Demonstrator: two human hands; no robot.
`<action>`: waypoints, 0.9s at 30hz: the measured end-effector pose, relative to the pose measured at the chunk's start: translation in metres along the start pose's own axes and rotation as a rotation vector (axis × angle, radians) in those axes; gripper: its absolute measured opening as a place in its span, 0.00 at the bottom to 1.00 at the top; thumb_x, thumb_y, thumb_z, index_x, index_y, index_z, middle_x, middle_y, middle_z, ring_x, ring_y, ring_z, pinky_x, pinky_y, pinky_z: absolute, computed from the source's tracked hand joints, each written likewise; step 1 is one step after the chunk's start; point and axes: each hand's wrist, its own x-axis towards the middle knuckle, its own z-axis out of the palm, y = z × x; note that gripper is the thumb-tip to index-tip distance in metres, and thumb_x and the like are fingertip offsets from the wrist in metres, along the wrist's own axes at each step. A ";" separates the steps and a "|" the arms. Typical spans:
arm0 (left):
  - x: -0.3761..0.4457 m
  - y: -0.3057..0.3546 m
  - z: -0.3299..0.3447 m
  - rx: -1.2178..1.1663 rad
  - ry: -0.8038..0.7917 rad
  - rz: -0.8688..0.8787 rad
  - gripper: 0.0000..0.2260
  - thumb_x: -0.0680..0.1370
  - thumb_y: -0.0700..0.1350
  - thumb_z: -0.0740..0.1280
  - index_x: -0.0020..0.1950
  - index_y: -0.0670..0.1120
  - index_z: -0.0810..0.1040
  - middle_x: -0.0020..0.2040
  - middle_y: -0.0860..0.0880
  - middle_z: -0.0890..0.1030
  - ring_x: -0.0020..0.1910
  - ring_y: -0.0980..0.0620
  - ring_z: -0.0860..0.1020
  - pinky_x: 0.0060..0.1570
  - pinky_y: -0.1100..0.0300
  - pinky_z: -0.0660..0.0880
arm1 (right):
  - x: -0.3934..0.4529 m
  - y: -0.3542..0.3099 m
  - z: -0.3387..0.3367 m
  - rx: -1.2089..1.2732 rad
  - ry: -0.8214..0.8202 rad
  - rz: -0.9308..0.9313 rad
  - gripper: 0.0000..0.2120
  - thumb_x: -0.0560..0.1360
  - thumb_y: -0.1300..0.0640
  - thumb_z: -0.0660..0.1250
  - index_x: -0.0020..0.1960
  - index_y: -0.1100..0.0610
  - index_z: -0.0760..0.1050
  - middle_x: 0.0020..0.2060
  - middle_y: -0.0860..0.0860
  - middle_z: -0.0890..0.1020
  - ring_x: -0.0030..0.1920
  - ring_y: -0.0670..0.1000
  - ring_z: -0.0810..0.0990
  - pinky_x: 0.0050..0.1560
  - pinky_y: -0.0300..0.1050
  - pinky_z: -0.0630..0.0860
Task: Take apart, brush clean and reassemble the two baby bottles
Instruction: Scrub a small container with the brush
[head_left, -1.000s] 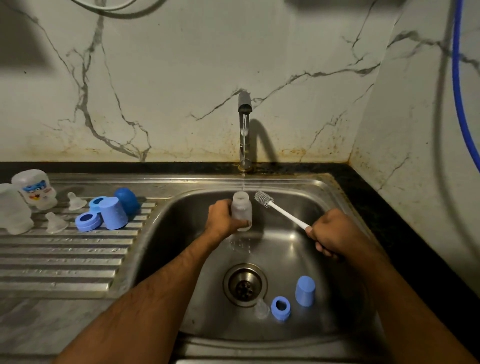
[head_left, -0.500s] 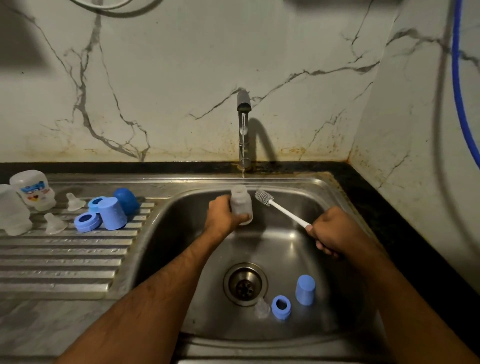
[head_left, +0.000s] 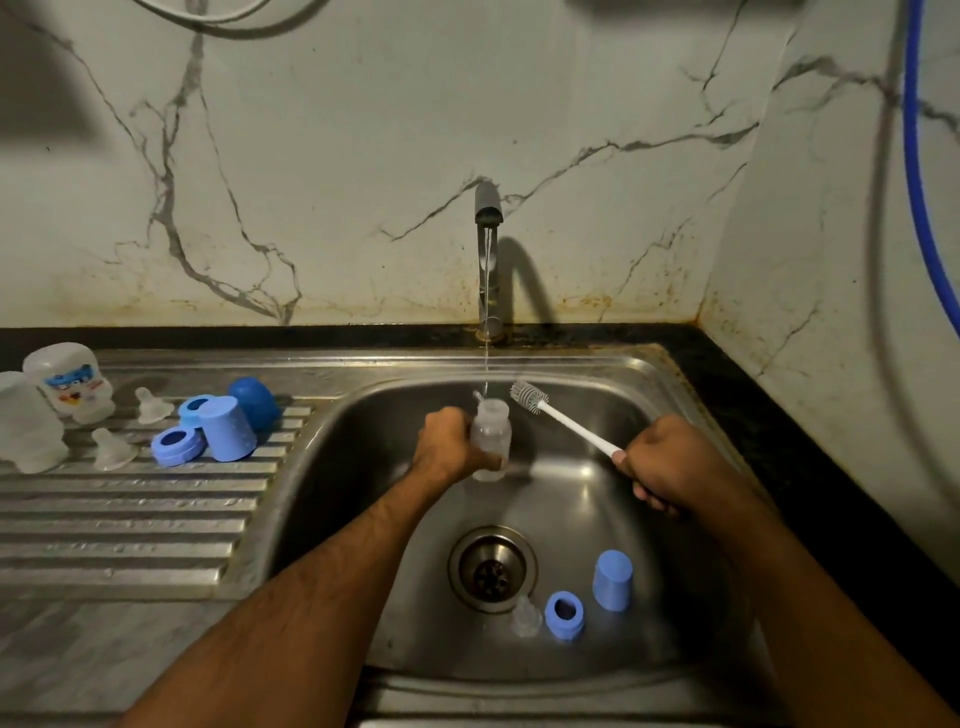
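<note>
Nearest, on the sink (head_left: 691, 421) floor beside the drain (head_left: 492, 567): a clear teat (head_left: 525, 617), a blue collar ring (head_left: 564, 614) and a blue cap (head_left: 613, 579). Above these, the left hand (head_left: 451, 444) grips an uncapped clear bottle (head_left: 490, 437) upright under the running tap (head_left: 487, 260) — the right hand (head_left: 667, 465) grips the white brush (head_left: 561, 418), its bristles just beside the bottle's neck. Far left, the drainboard (head_left: 130, 519) carries two inverted bottles and further blue parts.

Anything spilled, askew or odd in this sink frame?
Nothing is spilled or broken. One oddity: the task names two bottles, yet two bottle bodies stand upturned on the drainboard while the left hand holds a third bottle under the tap.
</note>
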 end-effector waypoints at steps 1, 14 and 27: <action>0.000 0.000 0.000 0.020 -0.011 0.014 0.24 0.66 0.48 0.82 0.58 0.44 0.82 0.55 0.45 0.84 0.54 0.49 0.82 0.57 0.53 0.79 | 0.000 -0.001 0.000 0.000 -0.001 0.003 0.18 0.78 0.54 0.67 0.32 0.61 0.78 0.20 0.53 0.76 0.17 0.48 0.69 0.20 0.36 0.66; -0.002 -0.002 0.001 -0.026 0.020 0.004 0.23 0.66 0.47 0.82 0.58 0.43 0.81 0.55 0.45 0.84 0.54 0.49 0.82 0.54 0.55 0.80 | -0.004 -0.003 -0.001 -0.032 0.005 -0.002 0.20 0.79 0.53 0.67 0.29 0.59 0.77 0.19 0.52 0.75 0.16 0.48 0.69 0.20 0.36 0.66; -0.012 -0.017 -0.010 -0.256 0.080 -0.210 0.33 0.63 0.44 0.84 0.65 0.42 0.77 0.60 0.44 0.80 0.55 0.50 0.79 0.44 0.61 0.82 | -0.025 -0.009 0.003 -0.115 -0.018 0.006 0.20 0.78 0.54 0.67 0.28 0.58 0.74 0.14 0.49 0.71 0.13 0.45 0.66 0.19 0.34 0.63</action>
